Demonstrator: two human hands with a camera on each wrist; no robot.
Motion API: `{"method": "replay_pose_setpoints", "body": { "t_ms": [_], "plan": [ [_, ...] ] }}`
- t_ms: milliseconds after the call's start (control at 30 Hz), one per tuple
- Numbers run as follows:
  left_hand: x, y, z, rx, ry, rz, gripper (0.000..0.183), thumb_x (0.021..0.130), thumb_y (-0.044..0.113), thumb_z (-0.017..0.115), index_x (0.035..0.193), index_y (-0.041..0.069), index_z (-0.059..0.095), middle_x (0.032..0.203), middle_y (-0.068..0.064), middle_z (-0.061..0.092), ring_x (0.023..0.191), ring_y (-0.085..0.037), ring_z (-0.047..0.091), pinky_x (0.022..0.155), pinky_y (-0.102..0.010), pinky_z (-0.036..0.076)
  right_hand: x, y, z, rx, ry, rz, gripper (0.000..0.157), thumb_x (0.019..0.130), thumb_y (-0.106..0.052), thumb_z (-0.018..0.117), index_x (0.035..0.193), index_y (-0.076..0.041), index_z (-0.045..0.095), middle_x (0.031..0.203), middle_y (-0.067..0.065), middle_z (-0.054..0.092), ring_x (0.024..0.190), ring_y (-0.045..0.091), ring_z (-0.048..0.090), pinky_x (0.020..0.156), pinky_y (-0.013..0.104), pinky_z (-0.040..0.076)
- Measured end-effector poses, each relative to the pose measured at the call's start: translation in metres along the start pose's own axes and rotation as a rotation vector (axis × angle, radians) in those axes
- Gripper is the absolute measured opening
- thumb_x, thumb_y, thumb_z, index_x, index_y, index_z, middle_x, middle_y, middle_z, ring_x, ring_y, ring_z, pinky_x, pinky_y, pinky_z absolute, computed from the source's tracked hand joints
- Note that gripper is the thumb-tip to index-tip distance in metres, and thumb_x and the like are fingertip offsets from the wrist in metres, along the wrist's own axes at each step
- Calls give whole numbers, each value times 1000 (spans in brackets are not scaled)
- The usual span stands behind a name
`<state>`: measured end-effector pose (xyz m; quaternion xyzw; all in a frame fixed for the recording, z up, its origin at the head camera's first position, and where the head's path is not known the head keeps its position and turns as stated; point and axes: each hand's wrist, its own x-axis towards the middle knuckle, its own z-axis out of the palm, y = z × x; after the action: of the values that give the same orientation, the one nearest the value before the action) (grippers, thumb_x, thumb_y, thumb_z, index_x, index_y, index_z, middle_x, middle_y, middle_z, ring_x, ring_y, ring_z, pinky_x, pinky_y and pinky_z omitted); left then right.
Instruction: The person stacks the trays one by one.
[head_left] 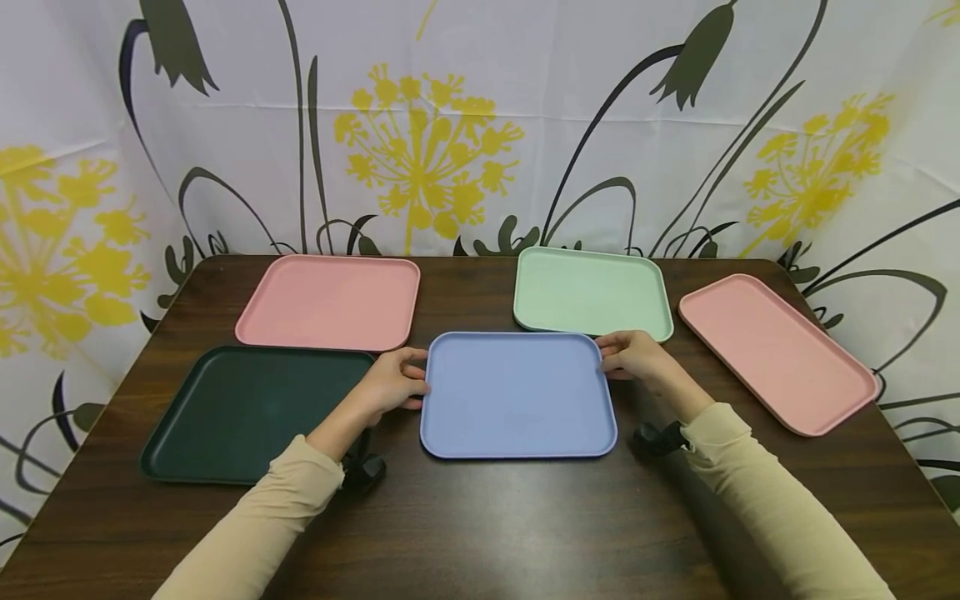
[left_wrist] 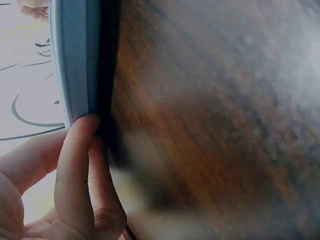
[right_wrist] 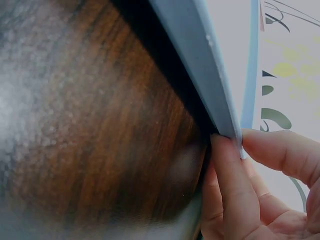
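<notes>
A blue rectangular tray lies at the middle of the dark wooden table. My left hand is at its left edge, fingertips against the outer wall. In the left wrist view, fingers bend up to the tray's side wall. At the opposite edge, near the far right corner, my right hand pinches the rim. The right wrist view shows the thumb over the tray's rim and fingers against its outer side, with a dark shadow along the underside.
Behind the blue tray is a mint green tray. A pink tray lies at back left, with a dark green tray in front, under my left forearm. Another pink tray sits angled at right. A flower-patterned curtain borders the table.
</notes>
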<state>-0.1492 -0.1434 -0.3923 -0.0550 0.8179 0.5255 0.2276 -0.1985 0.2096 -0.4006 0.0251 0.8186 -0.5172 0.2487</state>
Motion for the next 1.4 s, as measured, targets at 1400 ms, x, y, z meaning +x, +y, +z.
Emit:
{"method": "replay_pose_setpoints", "body": {
  "t_ms": [1400],
  "plan": [
    [0, -2, 1, -4, 0, -13, 61, 89, -4, 57, 145, -2, 33, 120, -29, 54, 86, -18, 64, 74, -33, 61, -5, 9, -91, -1, 301, -57, 45, 92, 1, 51, 131, 22, 39, 92, -4, 57, 72, -9, 54, 72, 11, 55]
  ]
}}
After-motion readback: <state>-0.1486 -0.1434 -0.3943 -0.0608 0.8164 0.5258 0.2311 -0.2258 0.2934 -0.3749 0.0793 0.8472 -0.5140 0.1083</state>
